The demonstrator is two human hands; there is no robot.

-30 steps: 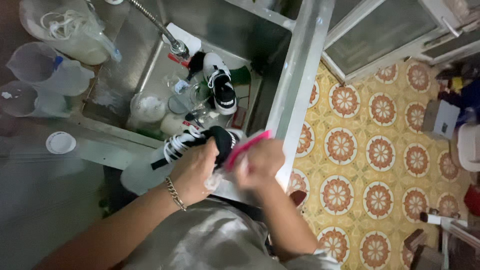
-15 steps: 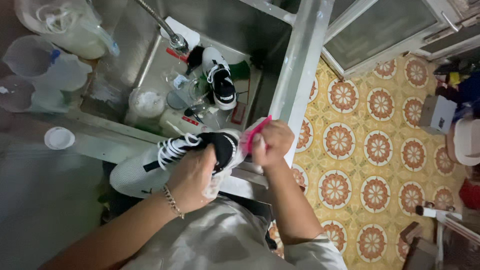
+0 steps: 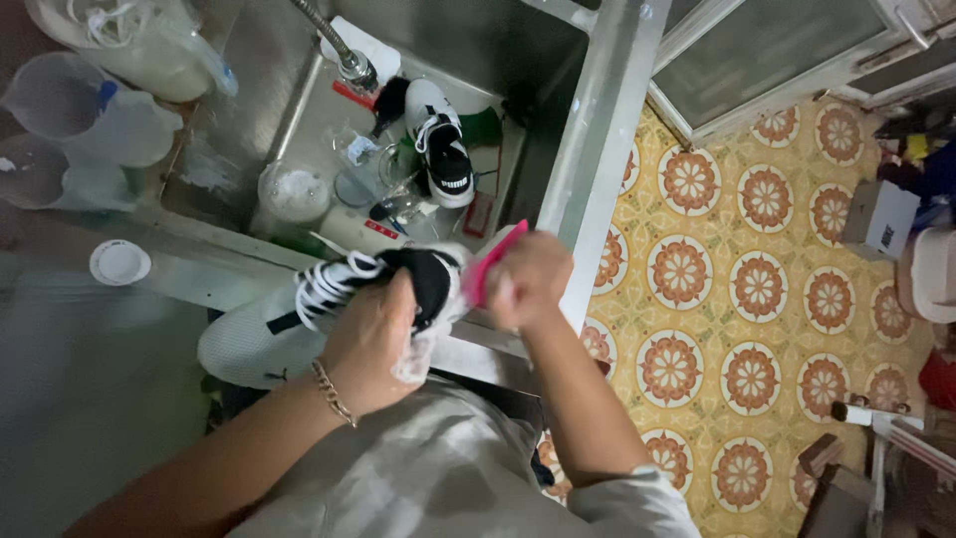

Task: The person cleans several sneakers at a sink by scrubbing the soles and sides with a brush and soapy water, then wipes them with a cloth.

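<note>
Two hands work at the sink's (image 3: 578,139) near rim: left hand (image 3: 370,339) fingers wrap a white sneaker (image 3: 299,319), hiding its heel; right hand (image 3: 528,279) grips a half-hidden pink brush (image 3: 490,261).

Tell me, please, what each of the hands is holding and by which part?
The left hand grips the white sneaker at its black collar; the right hand holds a pink brush by its back.

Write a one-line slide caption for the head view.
Left hand holds a white sneaker at the sink edge while the right hand presses a pink brush to its heel.
</note>
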